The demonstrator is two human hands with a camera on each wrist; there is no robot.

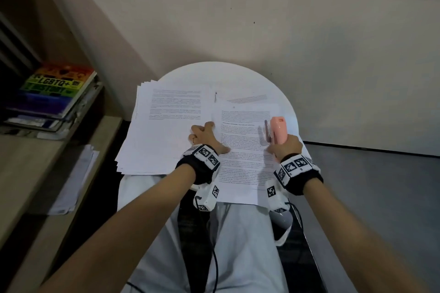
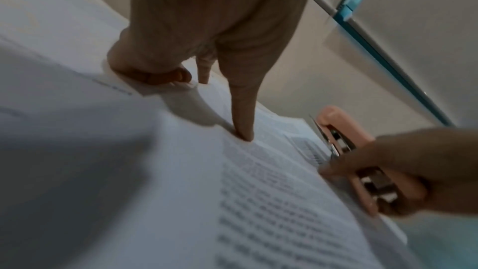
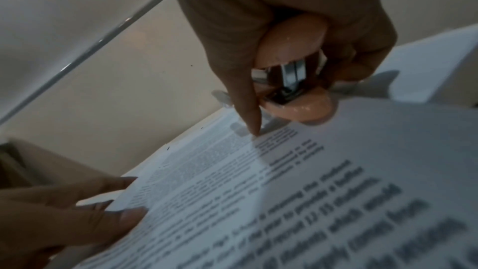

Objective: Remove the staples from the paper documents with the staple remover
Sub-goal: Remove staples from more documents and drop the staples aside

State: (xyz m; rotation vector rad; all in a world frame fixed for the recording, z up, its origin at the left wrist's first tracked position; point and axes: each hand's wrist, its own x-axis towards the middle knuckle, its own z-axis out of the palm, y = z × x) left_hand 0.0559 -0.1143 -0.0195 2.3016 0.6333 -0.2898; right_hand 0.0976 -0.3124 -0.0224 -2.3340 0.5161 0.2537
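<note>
On the round white table (image 1: 238, 74) a printed document (image 1: 242, 164) lies in front of me. My left hand (image 1: 204, 135) presses its left edge with spread fingers; in the left wrist view one straight finger (image 2: 243, 109) pushes down on the page (image 2: 271, 191). My right hand (image 1: 287, 147) grips a pink staple remover (image 1: 279, 128) with a metal blade, held over the document's right side. In the right wrist view the tool (image 3: 297, 111) sits in the curled fingers while the index fingertip (image 3: 254, 132) touches the paper (image 3: 310, 181). No staple is visible.
A fanned stack of printed sheets (image 1: 162, 131) covers the table's left half. A wooden shelf unit (image 1: 35, 173) stands to the left with piled books (image 1: 54, 90) and loose papers (image 1: 73, 185). The wall is close behind the table. My lap is under the table's near edge.
</note>
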